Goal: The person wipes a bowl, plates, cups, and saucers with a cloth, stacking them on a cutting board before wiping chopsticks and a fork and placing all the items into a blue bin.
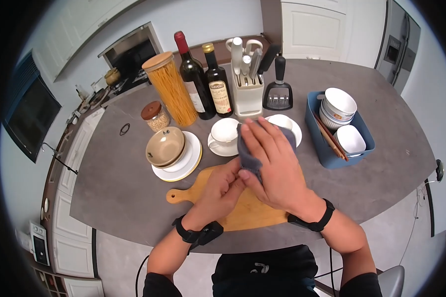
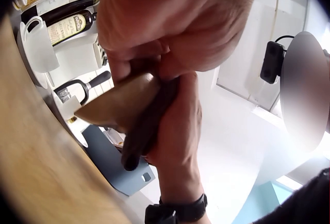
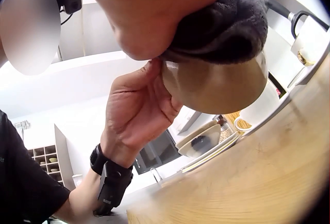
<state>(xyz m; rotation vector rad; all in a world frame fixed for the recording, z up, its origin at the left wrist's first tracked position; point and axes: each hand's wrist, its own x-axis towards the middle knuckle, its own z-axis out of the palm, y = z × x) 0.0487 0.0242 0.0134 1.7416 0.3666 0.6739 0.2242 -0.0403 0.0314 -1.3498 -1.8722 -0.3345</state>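
Over the wooden cutting board (image 1: 255, 213), both hands are close together on a tan bowl (image 3: 216, 87) and a dark grey cloth (image 1: 251, 161). My left hand (image 1: 218, 193) grips the bowl's edge from the left, the thumb near the cloth. My right hand (image 1: 277, 171) holds the cloth against the bowl, its fingers long over the fabric and its thumb toward the left hand. In the right wrist view the cloth (image 3: 232, 33) bunches above the bowl, whose wide end faces the board. The head view hides the bowl beneath the hands and cloth.
Left of the board are stacked tan bowls (image 1: 166, 146) on white plates (image 1: 195, 161). White cups (image 1: 224, 131) on saucers stand behind it. Farther back are a pasta jar (image 1: 173, 89), two bottles and a knife block (image 1: 248, 99). A blue bin (image 1: 327, 153) of bowls stands right.
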